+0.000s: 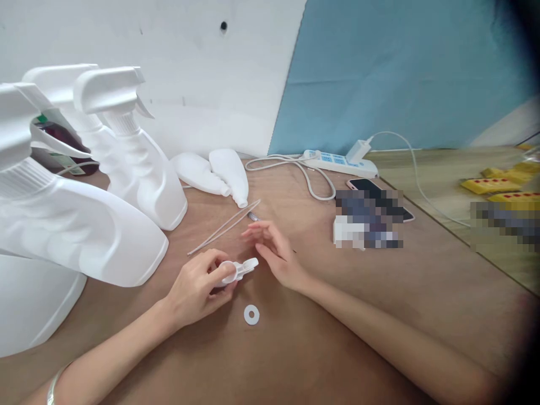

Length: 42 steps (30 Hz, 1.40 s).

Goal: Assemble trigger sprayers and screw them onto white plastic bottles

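My left hand [198, 287] is closed around a small white plastic sprayer part [240, 270], with a round end under the thumb and a narrow end pointing right. My fingers cover the rest of it. Just to the right, my right hand [276, 253] is open, fingers stretched out and curved, holding nothing. A flat white ring washer [245, 316] lies on the table below the hands. Beyond them are thin white tubes [223, 226] and a small grey object [252, 216] close to my right fingertips, too small to make out.
Large white spray bottles [139, 169] crowd the left side. Two small white bottles [230, 171] lie by the wall. At the back right are a power strip [337, 162] with a cable and a phone [371, 188]. Yellow packets [493, 184] lie beyond the table edge.
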Each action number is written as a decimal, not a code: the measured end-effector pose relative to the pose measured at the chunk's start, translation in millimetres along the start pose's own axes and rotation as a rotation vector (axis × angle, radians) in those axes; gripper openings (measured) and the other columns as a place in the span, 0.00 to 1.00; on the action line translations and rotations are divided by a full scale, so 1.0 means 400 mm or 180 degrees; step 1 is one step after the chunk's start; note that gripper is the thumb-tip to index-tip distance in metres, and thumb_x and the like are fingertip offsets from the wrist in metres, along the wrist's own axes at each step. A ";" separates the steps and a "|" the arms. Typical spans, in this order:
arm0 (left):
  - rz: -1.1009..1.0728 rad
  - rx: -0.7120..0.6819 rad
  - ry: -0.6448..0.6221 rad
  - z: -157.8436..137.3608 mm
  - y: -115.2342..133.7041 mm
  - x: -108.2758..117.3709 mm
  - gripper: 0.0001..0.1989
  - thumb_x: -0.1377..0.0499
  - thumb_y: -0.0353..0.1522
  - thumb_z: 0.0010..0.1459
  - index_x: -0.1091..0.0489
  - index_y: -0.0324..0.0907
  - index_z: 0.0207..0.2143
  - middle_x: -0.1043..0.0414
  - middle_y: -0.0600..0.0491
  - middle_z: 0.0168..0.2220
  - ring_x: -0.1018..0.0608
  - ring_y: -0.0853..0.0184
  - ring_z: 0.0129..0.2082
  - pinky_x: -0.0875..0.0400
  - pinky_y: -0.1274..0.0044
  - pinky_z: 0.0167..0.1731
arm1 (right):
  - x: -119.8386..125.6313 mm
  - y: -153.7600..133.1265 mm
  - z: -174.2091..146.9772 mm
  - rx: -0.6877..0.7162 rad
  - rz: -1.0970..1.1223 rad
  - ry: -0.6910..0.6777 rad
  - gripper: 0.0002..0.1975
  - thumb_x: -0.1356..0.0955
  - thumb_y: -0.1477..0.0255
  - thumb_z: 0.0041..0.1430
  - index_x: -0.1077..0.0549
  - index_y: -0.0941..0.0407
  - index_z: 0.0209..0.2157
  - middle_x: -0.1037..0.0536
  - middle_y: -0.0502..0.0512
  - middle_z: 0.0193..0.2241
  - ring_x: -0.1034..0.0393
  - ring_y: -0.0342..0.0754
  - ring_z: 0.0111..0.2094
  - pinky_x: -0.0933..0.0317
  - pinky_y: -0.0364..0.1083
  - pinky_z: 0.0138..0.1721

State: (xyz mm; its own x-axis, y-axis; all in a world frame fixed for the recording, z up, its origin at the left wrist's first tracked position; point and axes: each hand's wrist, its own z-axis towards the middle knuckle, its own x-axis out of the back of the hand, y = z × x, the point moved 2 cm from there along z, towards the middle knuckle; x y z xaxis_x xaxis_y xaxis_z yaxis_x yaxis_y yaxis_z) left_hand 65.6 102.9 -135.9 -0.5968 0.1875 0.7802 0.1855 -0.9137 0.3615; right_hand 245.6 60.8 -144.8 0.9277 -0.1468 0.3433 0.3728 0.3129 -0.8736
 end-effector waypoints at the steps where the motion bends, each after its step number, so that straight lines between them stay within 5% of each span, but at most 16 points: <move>1: 0.0022 -0.0028 -0.0006 0.000 0.000 0.000 0.07 0.46 0.26 0.53 0.35 0.41 0.36 0.34 0.51 0.33 0.33 0.72 0.26 0.37 0.81 0.25 | 0.008 0.013 0.012 0.0019 -0.0339 0.0093 0.17 0.44 0.81 0.56 0.41 0.54 0.46 0.29 0.56 0.40 0.32 0.46 0.42 0.35 0.50 0.43; 5: 0.0088 -0.0209 -0.0112 -0.002 -0.001 -0.003 0.07 0.47 0.27 0.55 0.34 0.42 0.37 0.33 0.49 0.37 0.32 0.71 0.29 0.36 0.79 0.28 | 0.011 0.051 0.053 0.0587 -0.1819 -0.0274 0.20 0.44 0.84 0.53 0.37 0.57 0.47 0.31 0.59 0.46 0.39 0.50 0.50 0.42 0.55 0.51; 9: 0.0090 -0.0319 -0.0244 -0.005 -0.001 -0.006 0.08 0.50 0.27 0.57 0.36 0.41 0.39 0.32 0.47 0.39 0.30 0.68 0.32 0.35 0.77 0.30 | 0.006 0.067 0.073 0.0748 -0.2520 -0.0392 0.22 0.43 0.83 0.55 0.39 0.61 0.52 0.36 0.61 0.53 0.48 0.53 0.56 0.47 0.56 0.55; 19: -0.0010 -0.0262 -0.0050 -0.001 0.005 -0.001 0.01 0.45 0.28 0.55 0.37 0.41 0.31 0.29 0.50 0.36 0.30 0.70 0.28 0.37 0.79 0.27 | 0.009 0.061 0.080 0.0732 -0.3407 -0.0157 0.11 0.41 0.78 0.59 0.28 0.61 0.35 0.27 0.59 0.34 0.40 0.53 0.39 0.42 0.51 0.42; 29: -0.0229 -0.0264 0.0262 -0.002 0.006 0.004 0.06 0.42 0.28 0.52 0.37 0.41 0.32 0.27 0.51 0.34 0.27 0.70 0.27 0.33 0.80 0.26 | 0.002 0.053 0.064 0.1220 -0.3752 -0.0191 0.07 0.40 0.78 0.60 0.31 0.58 0.31 0.26 0.55 0.32 0.40 0.51 0.42 0.48 0.48 0.41; 35: -0.0429 -0.0019 0.0213 0.000 0.001 0.000 0.11 0.42 0.28 0.52 0.40 0.41 0.37 0.27 0.52 0.33 0.26 0.71 0.28 0.33 0.81 0.25 | 0.007 0.049 0.062 0.1087 -0.3304 0.0095 0.07 0.41 0.77 0.61 0.33 0.57 0.31 0.27 0.52 0.28 0.41 0.48 0.31 0.46 0.45 0.34; 42: -0.0235 -0.0036 0.0222 0.001 0.000 0.002 0.09 0.43 0.29 0.53 0.40 0.41 0.36 0.27 0.51 0.34 0.25 0.69 0.30 0.33 0.80 0.27 | 0.018 0.041 0.059 0.0910 -0.2638 0.0530 0.09 0.44 0.74 0.62 0.35 0.57 0.33 0.28 0.55 0.29 0.39 0.49 0.31 0.43 0.46 0.34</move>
State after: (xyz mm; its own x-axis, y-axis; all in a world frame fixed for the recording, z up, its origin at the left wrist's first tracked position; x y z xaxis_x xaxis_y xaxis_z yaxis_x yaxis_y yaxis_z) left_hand 65.5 103.1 -134.9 -0.6615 0.2292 0.7141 0.1305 -0.9024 0.4106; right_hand 259.0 87.0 -148.6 0.3510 -0.5575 0.7524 0.9341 0.2645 -0.2397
